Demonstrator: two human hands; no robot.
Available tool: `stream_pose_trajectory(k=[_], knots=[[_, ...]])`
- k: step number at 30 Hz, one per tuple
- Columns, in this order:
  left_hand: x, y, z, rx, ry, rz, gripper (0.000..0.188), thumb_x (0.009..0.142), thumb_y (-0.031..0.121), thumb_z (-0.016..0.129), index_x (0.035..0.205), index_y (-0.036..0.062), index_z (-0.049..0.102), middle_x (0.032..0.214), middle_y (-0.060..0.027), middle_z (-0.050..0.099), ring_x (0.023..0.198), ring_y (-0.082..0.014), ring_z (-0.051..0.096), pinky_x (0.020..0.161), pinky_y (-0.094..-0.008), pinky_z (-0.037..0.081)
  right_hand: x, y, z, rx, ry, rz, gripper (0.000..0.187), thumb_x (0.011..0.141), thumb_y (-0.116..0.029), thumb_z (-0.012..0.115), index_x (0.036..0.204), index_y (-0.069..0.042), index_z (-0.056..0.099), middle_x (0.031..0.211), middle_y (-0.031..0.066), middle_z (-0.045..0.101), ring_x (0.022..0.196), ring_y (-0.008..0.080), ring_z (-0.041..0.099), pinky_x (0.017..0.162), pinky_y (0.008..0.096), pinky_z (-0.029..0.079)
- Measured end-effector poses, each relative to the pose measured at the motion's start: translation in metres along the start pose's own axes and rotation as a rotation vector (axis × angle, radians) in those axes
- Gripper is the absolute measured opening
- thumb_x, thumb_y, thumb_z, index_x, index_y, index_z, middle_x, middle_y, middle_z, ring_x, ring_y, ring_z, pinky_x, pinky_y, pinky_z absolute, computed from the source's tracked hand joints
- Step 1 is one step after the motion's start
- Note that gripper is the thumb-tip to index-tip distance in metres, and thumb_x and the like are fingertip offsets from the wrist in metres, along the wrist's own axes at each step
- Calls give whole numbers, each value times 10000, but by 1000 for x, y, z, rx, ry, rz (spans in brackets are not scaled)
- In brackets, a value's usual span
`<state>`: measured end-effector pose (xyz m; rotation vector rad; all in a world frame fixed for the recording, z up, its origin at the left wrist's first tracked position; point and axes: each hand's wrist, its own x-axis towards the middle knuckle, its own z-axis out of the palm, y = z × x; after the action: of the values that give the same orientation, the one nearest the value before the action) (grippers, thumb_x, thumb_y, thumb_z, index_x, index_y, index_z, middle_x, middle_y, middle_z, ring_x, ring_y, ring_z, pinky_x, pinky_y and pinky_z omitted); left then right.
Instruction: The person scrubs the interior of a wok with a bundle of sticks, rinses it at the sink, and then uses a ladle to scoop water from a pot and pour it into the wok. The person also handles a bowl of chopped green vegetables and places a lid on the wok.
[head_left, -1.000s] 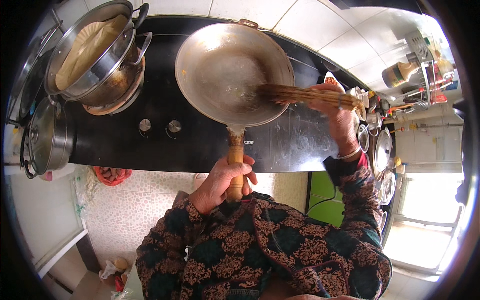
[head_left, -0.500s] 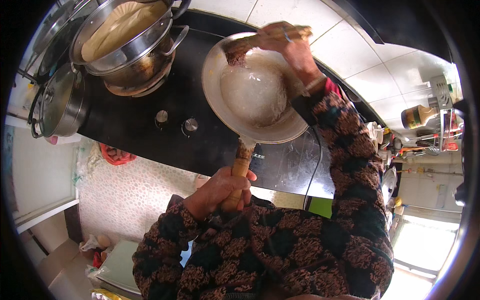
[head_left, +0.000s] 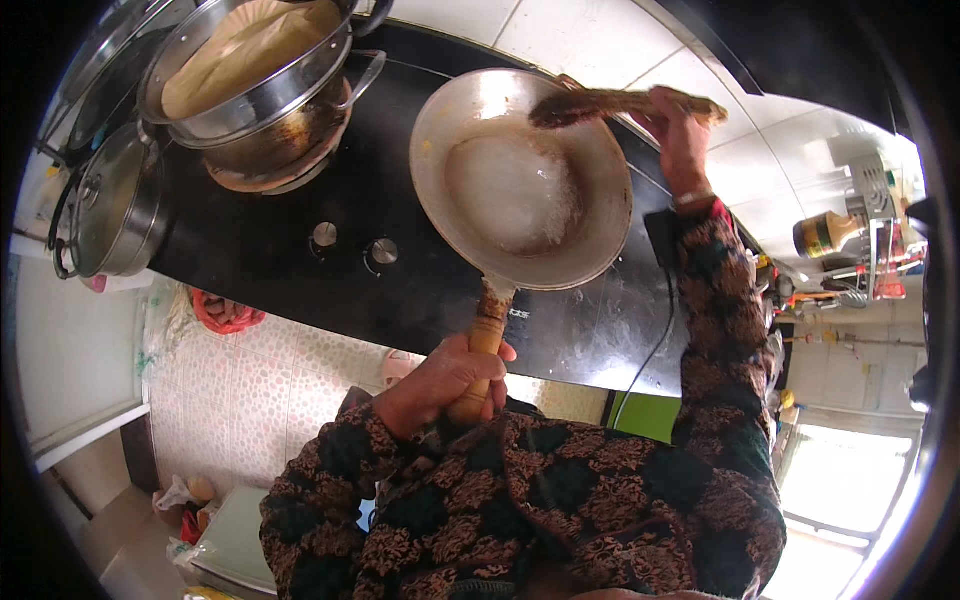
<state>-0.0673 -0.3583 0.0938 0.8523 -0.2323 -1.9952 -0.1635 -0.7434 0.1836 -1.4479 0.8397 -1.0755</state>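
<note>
We have the wok [head_left: 445, 145] over the black bench [head_left: 285, 285], right of the two knobs [head_left: 382, 251], with a shallow pool of cloudy water [head_left: 510, 195] in its bottom; we cannot tell whether its base rests flat. Our left hand [head_left: 440, 380] wraps round the wooden handle [head_left: 490, 330], fingers closed. Our right hand [head_left: 682, 135], out past the far right rim, grips the stick brush [head_left: 630, 102], its dark end lying over the upper right inner wall, though whether it touches we cannot tell.

We seem to be partway through brushing the inside of the wok. The next move probably calls for a steady left hold and light pressure along the curved wall, so the water does not slop out.

Half a second ago our right hand reached across the wok and the brush end was at its upper left; now hand and brush are farther right, while our left hand keeps its hold. The steamer pot [head_left: 250, 115] stands well apart at left, beside a lidded pot [head_left: 125, 215].
</note>
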Motion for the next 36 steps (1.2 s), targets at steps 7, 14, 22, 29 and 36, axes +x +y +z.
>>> stream_pose_trajectory(k=[7,14,22,29,36], knots=[[-3,4,5,35,61,-33,398,845,173,622,1170,-4,476,761,-118,636,588,-171,606,575,-280,508,-24,20,115,-20,-593,-164,315,911,-194,699,1127,31,657,1098,160,695,944,263,698,836,390,612],[-1,5,4,21,18,-18,393,843,144,607,1178,-14,474,736,-124,630,540,-170,599,543,-279,504,-110,-28,58,-464,-961,-206,305,827,-211,788,1084,-69,706,1093,67,711,1019,187,668,901,340,545],[0,7,0,3,57,-30,403,847,118,603,1204,-19,474,727,-128,630,513,-165,595,505,-270,498,-139,-19,7,-460,-728,-198,357,788,-46,792,1122,-38,668,1192,89,670,1091,191,643,960,319,519],[-2,9,-2,15,50,-43,409,840,116,596,1211,-8,480,727,-125,625,517,-163,587,507,-271,491,-133,-27,-8,-417,-636,-67,325,826,-140,774,1108,-30,657,1189,115,673,1125,223,628,984,364,509],[-5,12,-5,12,19,-38,436,830,137,603,1222,-9,478,726,-120,622,536,-165,593,527,-270,493,-14,-17,-29,-405,-400,-198,344,950,-210,647,1180,42,603,1161,142,646,1083,231,652,955,361,556]])
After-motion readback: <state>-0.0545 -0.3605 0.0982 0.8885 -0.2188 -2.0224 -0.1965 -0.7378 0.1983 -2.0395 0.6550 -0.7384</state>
